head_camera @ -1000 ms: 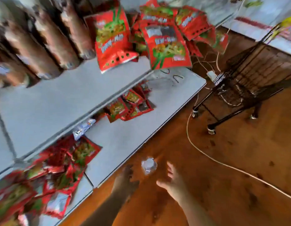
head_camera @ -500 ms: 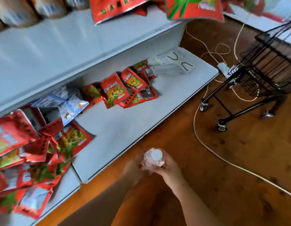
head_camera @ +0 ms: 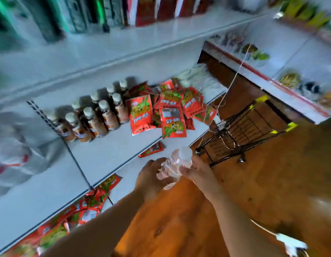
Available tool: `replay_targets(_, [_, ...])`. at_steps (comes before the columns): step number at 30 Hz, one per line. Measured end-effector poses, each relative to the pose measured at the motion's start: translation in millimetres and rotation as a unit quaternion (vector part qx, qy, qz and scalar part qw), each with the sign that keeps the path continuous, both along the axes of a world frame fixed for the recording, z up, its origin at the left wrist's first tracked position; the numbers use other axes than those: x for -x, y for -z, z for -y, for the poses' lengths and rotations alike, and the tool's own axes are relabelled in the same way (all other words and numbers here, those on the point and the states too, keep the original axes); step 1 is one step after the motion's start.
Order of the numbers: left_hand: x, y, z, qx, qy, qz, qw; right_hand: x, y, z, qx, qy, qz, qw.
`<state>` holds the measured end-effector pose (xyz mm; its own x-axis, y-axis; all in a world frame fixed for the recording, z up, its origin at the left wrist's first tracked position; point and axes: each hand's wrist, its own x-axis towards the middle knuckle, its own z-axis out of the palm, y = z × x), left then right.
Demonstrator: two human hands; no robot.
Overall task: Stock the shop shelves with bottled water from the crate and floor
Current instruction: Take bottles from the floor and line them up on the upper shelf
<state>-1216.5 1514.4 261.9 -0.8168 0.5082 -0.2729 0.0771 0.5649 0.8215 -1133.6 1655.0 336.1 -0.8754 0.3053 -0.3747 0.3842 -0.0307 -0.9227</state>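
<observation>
A clear plastic water bottle [head_camera: 176, 164] with a white cap is held in front of me, tilted, cap toward the shelves. My left hand [head_camera: 151, 176] grips its lower body from the left. My right hand [head_camera: 200, 173] grips the upper part from the right. The bottle hovers just off the front edge of the white middle shelf [head_camera: 112, 154], which has bare room in front of the brown sauce bottles [head_camera: 94, 119] and red snack packets [head_camera: 161, 112].
A black wire shopping trolley [head_camera: 240, 134] stands on the wooden floor to the right. More red packets [head_camera: 90, 203] lie on the bottom shelf. A second shelving unit [head_camera: 283, 71] runs along the far right. A white cable crosses the floor.
Both hands closed round the bottle on the floor and lifted it. My view rose from the bottom shelf to the middle shelf level.
</observation>
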Motion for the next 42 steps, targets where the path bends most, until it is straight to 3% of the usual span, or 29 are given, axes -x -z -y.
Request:
replay_targets(3, [-3.6,-89.2,6.0,-0.055,0.021,-0.039,0.997,2.5,-81.5,5.2,-0.043,-0.014,-0.018,0.999])
replay_targets(10, [20.5,-248.0,47.9,-0.173,0.074,-0.132,0.973,23.6,-257.8,25.4,-0.04,-0.078,-0.134,0.987])
replay_targets(18, [35.5,-343.1,136.6,-0.27,-0.048,-0.194,0.942,78.5,-350.8,107.1,-0.06,-0.15,-0.224,0.961])
replay_targets(23, [52.7,-361.5,214.4,-0.262,-0.185,-0.268,0.908,120.3,-353.1,189.2,0.014,-0.222,-0.26,0.94])
replay_targets(31, [86.8,-357.4,312.6,-0.171,-0.324,-0.323,0.873,186.0,-312.9,316.4,-0.058,-0.263,-0.279,0.922])
replay_targets(39, [130.5,-336.0,316.4,-0.105,-0.385,-0.323,0.858,243.3,-291.0,331.3,-0.076,-0.265,-0.254,0.927])
replay_targets(42, [142.0,-337.0,307.4,-0.034,-0.403,-0.343,0.848,262.3,-286.2,325.1,-0.078,-0.275,-0.248,0.925])
